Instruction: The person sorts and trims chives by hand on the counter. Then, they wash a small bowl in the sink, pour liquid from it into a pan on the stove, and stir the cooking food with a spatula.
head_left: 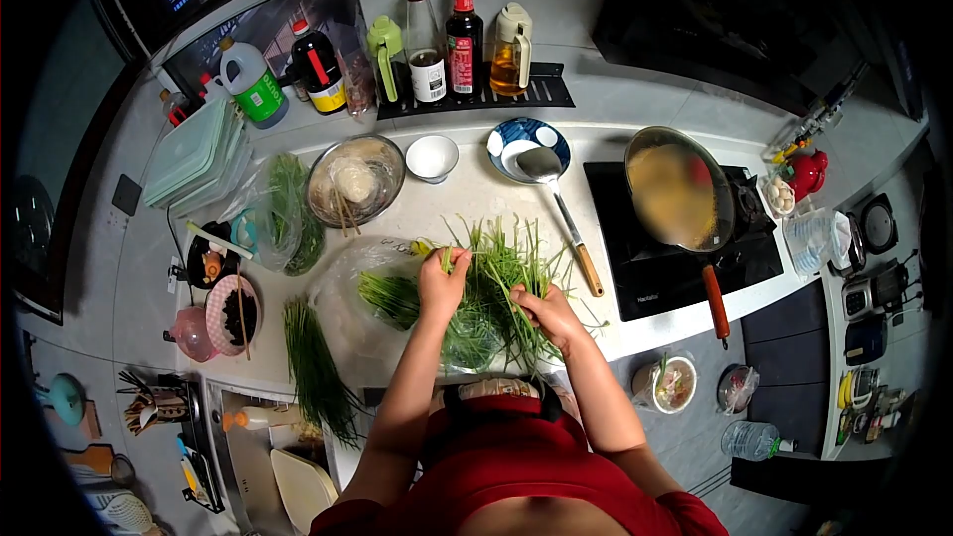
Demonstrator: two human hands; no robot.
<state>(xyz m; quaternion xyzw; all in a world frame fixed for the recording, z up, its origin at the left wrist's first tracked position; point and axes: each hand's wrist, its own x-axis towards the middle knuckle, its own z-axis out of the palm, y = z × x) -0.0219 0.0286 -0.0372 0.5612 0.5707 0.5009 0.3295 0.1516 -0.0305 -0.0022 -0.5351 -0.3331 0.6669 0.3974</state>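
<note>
A loose heap of thin green chives [496, 248] lies on the counter in front of me, partly on a clear plastic bag [342, 283]. My left hand [444, 283] is closed at the heap's left side, with stalks between its thumb and fingers. Against the right side, my right hand [549, 316] grips more of the stalks. Left of my left hand, a smaller bundle of green stalks [389, 300] rests on the bag. Farther left, a long bunch of chives [316, 357] reaches over the counter's front edge.
A spatula [568, 223] leans from a blue patterned bowl [504, 126]. On the hob [620, 268] stands a lidded pan [713, 283]. Behind are a white bowl [432, 159] and a metal bowl [387, 208] holding dough and chopsticks. A bin [685, 405] stands below right.
</note>
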